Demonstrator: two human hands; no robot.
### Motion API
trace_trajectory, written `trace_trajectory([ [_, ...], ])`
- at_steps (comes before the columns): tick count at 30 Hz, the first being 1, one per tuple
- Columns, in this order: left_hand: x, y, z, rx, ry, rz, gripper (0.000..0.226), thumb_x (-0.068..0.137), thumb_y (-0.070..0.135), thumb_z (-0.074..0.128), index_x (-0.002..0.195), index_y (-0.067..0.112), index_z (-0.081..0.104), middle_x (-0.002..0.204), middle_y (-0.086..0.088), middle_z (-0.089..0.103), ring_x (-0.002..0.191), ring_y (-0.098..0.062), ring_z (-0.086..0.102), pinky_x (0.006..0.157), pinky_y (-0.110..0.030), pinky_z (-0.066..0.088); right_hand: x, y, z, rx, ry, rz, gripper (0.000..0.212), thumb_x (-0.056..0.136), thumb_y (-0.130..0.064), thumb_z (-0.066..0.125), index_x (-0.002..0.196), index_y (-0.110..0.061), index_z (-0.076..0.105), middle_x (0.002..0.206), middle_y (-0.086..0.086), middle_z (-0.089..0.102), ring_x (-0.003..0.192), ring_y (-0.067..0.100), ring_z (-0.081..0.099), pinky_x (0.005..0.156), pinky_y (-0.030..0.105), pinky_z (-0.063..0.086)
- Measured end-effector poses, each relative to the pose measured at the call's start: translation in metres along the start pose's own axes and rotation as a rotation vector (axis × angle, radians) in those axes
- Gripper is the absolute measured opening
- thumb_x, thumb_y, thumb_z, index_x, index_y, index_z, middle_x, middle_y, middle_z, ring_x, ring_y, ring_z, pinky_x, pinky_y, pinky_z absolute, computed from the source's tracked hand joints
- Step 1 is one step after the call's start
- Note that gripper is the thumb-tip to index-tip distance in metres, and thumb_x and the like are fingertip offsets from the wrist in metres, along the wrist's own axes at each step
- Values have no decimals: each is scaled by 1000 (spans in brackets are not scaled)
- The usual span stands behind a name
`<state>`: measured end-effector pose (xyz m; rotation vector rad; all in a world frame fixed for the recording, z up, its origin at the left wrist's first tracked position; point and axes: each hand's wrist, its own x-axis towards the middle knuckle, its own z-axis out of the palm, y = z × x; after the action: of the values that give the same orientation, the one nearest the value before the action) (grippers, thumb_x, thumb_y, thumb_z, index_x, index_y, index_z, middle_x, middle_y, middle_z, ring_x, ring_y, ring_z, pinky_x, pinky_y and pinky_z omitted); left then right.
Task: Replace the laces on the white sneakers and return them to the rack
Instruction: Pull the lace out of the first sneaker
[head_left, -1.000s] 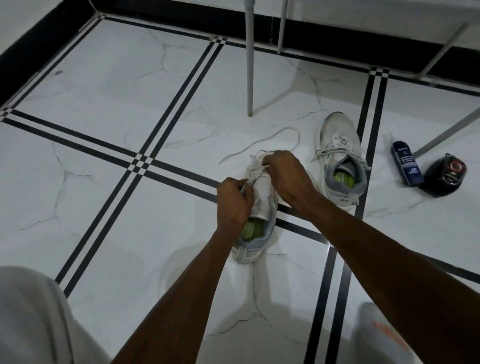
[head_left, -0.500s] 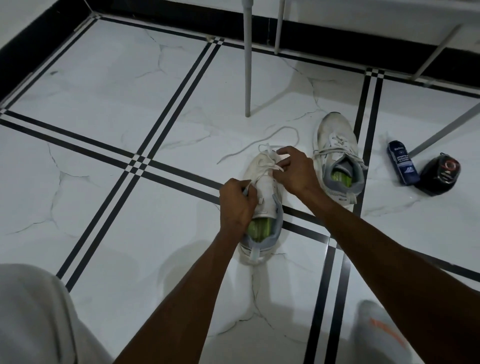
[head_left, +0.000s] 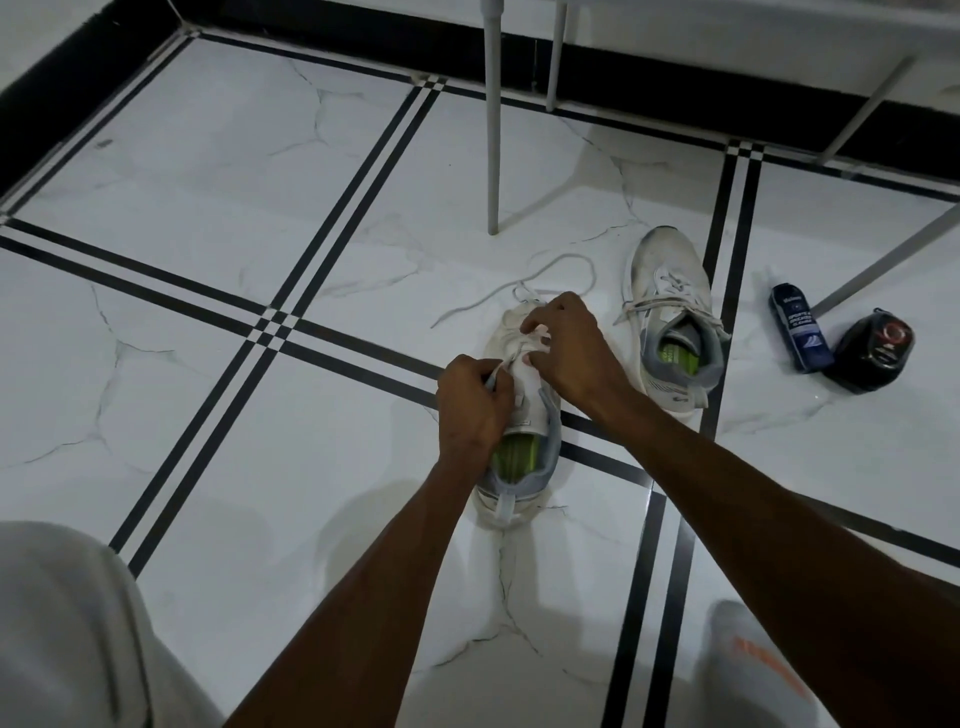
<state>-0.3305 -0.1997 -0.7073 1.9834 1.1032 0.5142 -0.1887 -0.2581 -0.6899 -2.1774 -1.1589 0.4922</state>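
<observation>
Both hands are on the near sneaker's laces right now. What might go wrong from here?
1. The loose lace trails on the floor beyond the near sneaker; a hard pull by the left hand might draw it unevenly through the eyelets.
2. The right hand hides the eyelets it works on, so one could be skipped.
3. The blue bottle lies loose by the other sneaker.

both arms extended forward; left hand fisted, right hand fingers curled, pinching.
</observation>
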Motion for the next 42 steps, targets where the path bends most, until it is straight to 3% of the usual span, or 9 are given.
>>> trace_trajectory([
  [4,0,-1,0,3,3,1,25,97,22,60,99,8,80,87,-8,73,80,-18,62,72,-23,43,-1,-4,2,-243,29,-107,26,81,-9,75,100,-18,61,121,1,42,105,20,52,73,32,48],
  [8,0,0,-1,-7,-6,-16,24,97,22,61,103,7,79,93,-11,72,84,-19,63,77,-30,47,5,-4,12,-395,-36,-86,20,90,-16,64,109,-14,71,121,5,49,112,24,50,80,38,51],
  [16,2,-1,-3,15,-16,-19,29,97,19,60,78,3,74,71,-10,66,67,-18,56,58,-21,35,9,-2,17,-458,-20,-200,14,89,-10,57,93,-12,70,111,5,54,101,26,56,78,37,44],
  [20,4,-4,-4,44,10,-25,38,91,12,61,54,8,48,50,-1,44,52,-12,40,57,-27,25,15,17,-20,-72,393,74,11,89,-3,52,88,-5,63,97,12,63,81,26,63,76,35,53],
  [22,2,-1,-3,33,10,-31,38,91,12,61,55,7,49,49,-1,43,51,-12,39,56,-27,26,18,25,-40,21,588,189,7,88,-4,55,88,-5,62,93,11,64,81,18,59,76,22,46],
  [25,-2,1,2,18,-11,-32,33,93,17,61,64,0,63,58,-11,58,58,-21,54,58,-35,41,23,24,-41,162,658,214,4,90,-14,50,91,-14,54,92,3,60,81,19,63,76,37,57],
  [31,-1,0,5,61,-16,6,21,93,18,62,99,4,76,91,-13,70,87,-25,62,80,-39,50,15,15,-26,478,346,268,8,92,-20,54,89,-24,48,87,1,69,78,18,72,71,51,60],
  [37,0,6,5,-35,-15,-57,23,91,9,61,109,6,76,105,-12,73,101,-25,64,91,-38,51,4,0,-15,254,142,203,6,84,-10,63,86,-14,61,82,3,68,71,13,67,71,36,58],
  [42,0,6,8,-37,-4,-99,24,95,7,57,113,5,73,109,-15,66,105,-26,60,84,-15,36,3,-3,-5,-38,-121,29,28,86,-17,73,112,-9,73,117,10,66,109,22,62,90,21,43],
])
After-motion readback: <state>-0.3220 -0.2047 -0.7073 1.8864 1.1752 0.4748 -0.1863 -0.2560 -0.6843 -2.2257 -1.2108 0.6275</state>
